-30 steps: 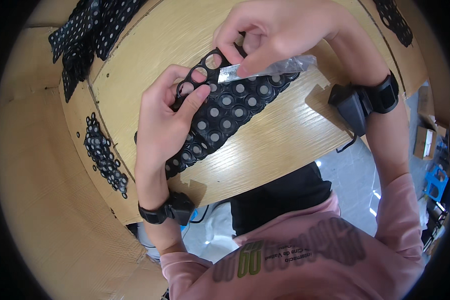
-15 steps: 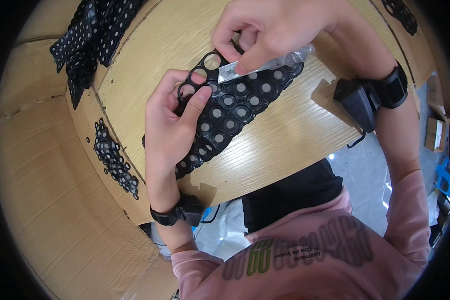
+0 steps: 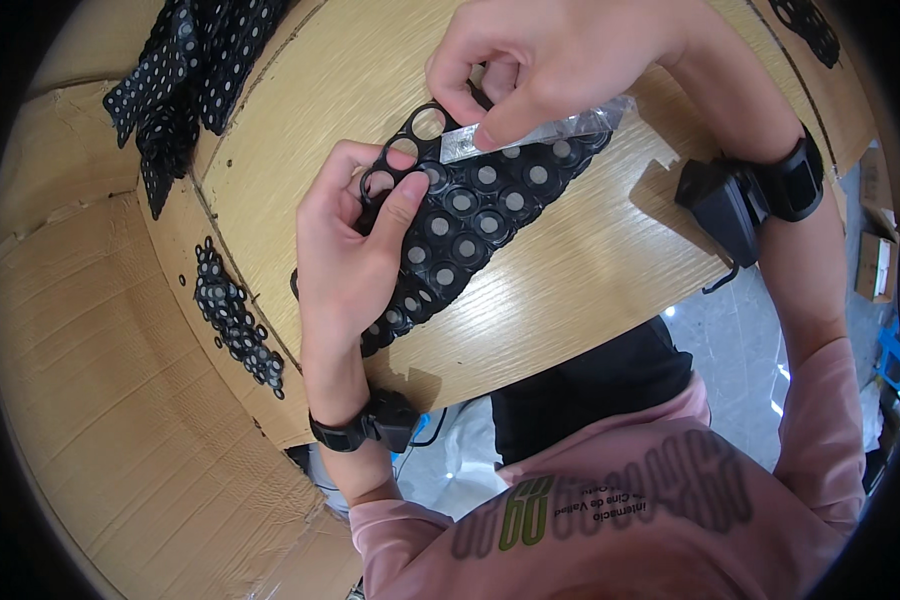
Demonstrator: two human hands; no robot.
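Snugly, the left hand (image 3: pixel 345 275) pinches the open holes along the upper-left edge of a black ring sheet (image 3: pixel 490 223), which lies on the tabletop (image 3: pixel 570 275) in the upper middle of the frame, its other rings showing grey centres. The right hand (image 3: pixel 560 65) has its fingers narrowed on a flat metal blade (image 3: pixel 460 147), partly in clear plastic (image 3: pixel 602 116), its end beside the open holes. The step in hand looks like working the blade between rings; the next move seems to call for a firm left hold with the thumb clear. Small black rings (image 3: pixel 235 325) lie loose at left, in no container; dotted black sheets (image 3: pixel 175 110) bunch at upper left. A cardboard box (image 3: pixel 875 268) stands at the right edge, its contents unclear.
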